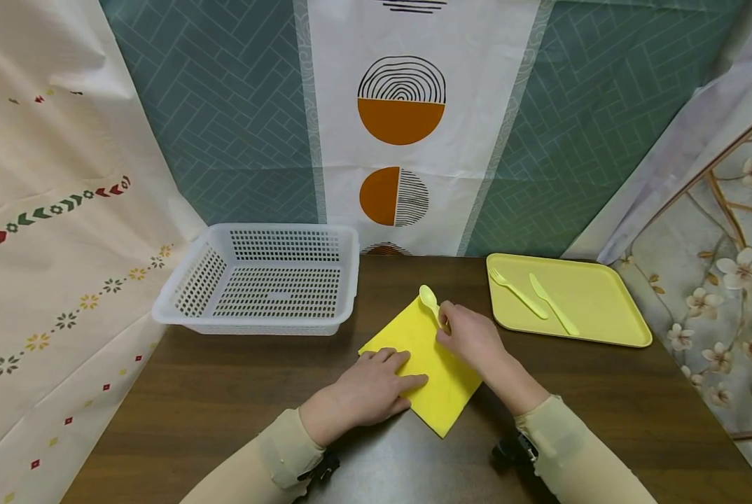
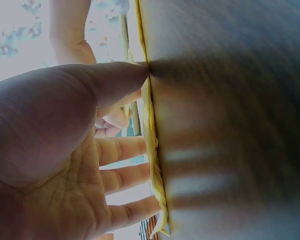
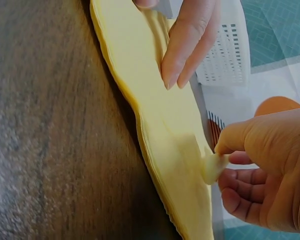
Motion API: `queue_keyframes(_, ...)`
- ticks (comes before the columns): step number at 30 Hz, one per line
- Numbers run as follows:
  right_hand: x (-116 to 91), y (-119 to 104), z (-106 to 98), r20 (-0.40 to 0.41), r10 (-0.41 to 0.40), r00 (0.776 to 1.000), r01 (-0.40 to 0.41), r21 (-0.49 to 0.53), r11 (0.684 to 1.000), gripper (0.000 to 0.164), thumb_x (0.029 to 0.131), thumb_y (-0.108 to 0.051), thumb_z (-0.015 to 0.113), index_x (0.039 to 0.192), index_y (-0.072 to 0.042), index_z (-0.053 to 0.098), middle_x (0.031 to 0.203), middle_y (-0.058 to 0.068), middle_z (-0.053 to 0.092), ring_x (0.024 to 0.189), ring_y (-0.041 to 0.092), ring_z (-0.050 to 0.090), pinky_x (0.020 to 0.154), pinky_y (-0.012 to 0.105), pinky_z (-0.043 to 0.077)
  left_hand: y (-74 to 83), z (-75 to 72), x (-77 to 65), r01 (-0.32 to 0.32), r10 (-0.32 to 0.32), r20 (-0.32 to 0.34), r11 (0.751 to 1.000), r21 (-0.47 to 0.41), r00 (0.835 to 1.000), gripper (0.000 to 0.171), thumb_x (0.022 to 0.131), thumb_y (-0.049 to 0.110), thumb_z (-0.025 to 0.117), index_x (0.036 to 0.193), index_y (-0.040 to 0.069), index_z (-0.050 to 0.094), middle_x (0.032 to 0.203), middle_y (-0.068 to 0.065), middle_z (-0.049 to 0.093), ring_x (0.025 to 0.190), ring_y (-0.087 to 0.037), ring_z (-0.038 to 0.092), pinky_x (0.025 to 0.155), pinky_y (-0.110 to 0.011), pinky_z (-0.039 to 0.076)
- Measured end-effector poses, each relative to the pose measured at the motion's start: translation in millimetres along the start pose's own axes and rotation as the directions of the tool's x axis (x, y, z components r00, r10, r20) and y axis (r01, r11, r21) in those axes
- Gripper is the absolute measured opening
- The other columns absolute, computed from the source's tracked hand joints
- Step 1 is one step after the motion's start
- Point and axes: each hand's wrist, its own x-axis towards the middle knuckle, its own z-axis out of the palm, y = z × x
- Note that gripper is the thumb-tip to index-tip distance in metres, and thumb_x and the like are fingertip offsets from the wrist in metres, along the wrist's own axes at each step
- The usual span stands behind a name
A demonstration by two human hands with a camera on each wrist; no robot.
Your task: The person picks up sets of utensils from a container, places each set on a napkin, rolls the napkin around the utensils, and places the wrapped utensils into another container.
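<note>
A folded yellow napkin lies on the table, turned so that one corner points toward me. My left hand rests on its left side with fingers spread and straight; the left wrist view shows thumb and fingertips right at the napkin's edge. Between thumb and fingers my right hand pinches the handle of a pale yellow plastic spoon. The spoon's bowl points away, over the napkin's far corner. Close over the napkin, the blurred spoon sticks out from the pinching fingers; the rest of its handle is hidden.
At the back left stands a white perforated plastic basket. On the right lies a yellow tray bearing a yellow fork and a yellow knife. Patterned cloths hang behind the dark wooden table and along both sides.
</note>
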Motion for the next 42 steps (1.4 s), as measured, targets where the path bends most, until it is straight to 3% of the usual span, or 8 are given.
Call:
queue_keyframes(31, 7.3, -8.0, 15.0, 0.048, -0.002, 0.999, 0.006, -0.082, 0.997, 0.021, 0.087, -0.018, 0.071, 0.088, -0.013, 0.050, 0.074, 0.003, 0.048, 0.059, 0.020, 0.046, 0.054, 0.035, 0.037, -1.4, 3.3, 1.7, -0.011, 0.011, -0.011, 1.000, -0.005, 1.000, 0.048, 0.099, 0.046, 0.061, 0.145, 0.041, 0.053, 0.147, -0.009, 0.050, 0.131, -0.031, 0.048, 0.096, -0.053, 0.046)
queue_keyframes(42, 1.9, -9.4, 14.1, 0.023, -0.042, 0.999, 0.044, -0.114, 0.992, 0.016, 0.093, -0.023, 0.070, 0.099, -0.014, 0.059, 0.078, 0.001, 0.052, 0.060, 0.018, 0.048, 0.054, 0.037, 0.042, -1.7, 4.9, 2.7, -0.002, 0.002, -0.006, 1.000, 0.018, 1.000, 0.047, 0.099, 0.047, 0.060, 0.145, 0.042, 0.052, 0.147, -0.008, 0.050, 0.131, -0.030, 0.048, 0.096, -0.053, 0.046)
